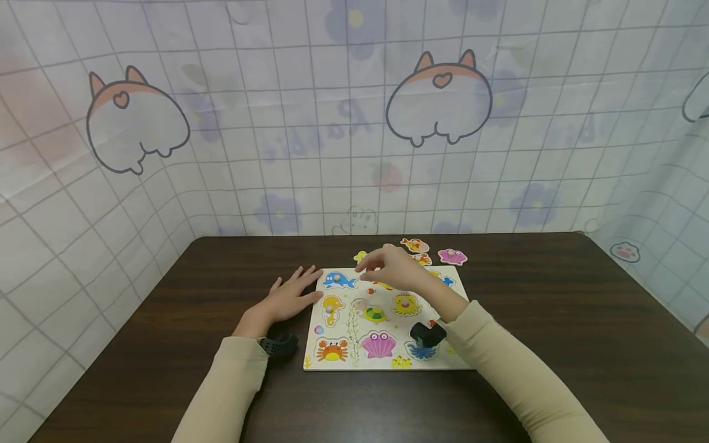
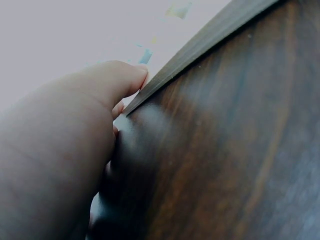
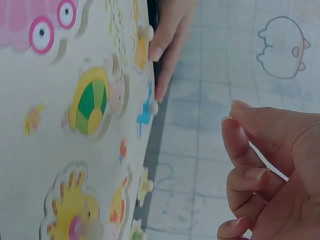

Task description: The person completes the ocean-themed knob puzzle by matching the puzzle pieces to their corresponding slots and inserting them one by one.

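A white puzzle board (image 1: 382, 363) with sea animals lies on the dark table. My left hand (image 1: 288, 298) is spread at its left edge, thumb and fingertips against the side. Above the board's back part hovers my right hand (image 1: 396, 267), fingers loosely bent and nothing between them, thumb tip close to the index fingertip in the right wrist view. Near those fingertips is the blue whale (image 1: 346, 282). A knobbed yellow seahorse (image 1: 332, 315) and a knobbed yellow octopus (image 1: 407, 305) sit on the board. The turtle (image 3: 91, 107), orange crab (image 1: 332, 351) and pink shell (image 1: 378, 344) show flat there.
Loose pieces lie behind the board: a fish (image 1: 415, 245), a crab (image 1: 423, 259), a pink shell (image 1: 452, 256) and a yellow piece (image 1: 360, 256) partly behind my right hand. A patterned curtain (image 1: 310, 154) hangs around the table (image 1: 554, 320).
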{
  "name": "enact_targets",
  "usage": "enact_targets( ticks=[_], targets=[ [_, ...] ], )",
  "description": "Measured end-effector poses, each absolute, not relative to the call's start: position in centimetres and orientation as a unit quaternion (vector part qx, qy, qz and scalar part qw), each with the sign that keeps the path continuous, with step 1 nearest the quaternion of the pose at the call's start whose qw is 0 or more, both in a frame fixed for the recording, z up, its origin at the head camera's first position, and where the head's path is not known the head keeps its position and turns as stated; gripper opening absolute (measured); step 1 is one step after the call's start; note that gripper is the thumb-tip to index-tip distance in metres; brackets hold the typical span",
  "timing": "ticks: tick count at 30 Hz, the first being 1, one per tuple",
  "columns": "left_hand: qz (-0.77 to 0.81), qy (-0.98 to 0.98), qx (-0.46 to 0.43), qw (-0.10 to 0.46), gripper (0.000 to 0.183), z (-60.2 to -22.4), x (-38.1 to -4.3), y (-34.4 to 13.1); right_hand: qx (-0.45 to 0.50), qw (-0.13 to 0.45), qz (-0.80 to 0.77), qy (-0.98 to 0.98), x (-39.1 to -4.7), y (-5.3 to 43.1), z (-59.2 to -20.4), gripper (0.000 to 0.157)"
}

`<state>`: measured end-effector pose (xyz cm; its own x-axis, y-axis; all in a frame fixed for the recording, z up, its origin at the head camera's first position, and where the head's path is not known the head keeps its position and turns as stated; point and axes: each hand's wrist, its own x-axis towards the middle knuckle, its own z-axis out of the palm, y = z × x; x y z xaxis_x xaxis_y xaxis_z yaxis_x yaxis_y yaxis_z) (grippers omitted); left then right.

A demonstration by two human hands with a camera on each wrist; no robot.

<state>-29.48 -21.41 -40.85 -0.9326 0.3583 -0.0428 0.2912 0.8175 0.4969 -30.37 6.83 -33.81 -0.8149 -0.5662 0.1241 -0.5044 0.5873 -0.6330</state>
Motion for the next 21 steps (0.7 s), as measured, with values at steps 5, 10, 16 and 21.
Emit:
enact_targets(
  ticks=[5,10,16,21],
  targets=[
    [0.250,0.950,0.177,0.062,0.067,-41.1,-29.5,-21.5,-0.290,0.010,-0.345,0.893,-30.7,8.5,-33.8,0.017],
    [0.251,0.948,0.184,0.059,0.067,-41.3,-29.7,-21.7,-0.253,-0.027,-0.365,0.896,-31.4,10.4,-34.3,0.019],
    [0.250,0.948,0.185,0.060,0.067,-41.5,-29.8,-21.8,-0.215,-0.047,-0.389,0.895,-32.6,12.9,-34.6,0.023],
    [0.248,0.950,0.181,0.060,0.067,-41.3,-29.8,-21.8,-0.176,-0.049,-0.404,0.896,-33.9,15.1,-35.0,0.029]
  ],
)
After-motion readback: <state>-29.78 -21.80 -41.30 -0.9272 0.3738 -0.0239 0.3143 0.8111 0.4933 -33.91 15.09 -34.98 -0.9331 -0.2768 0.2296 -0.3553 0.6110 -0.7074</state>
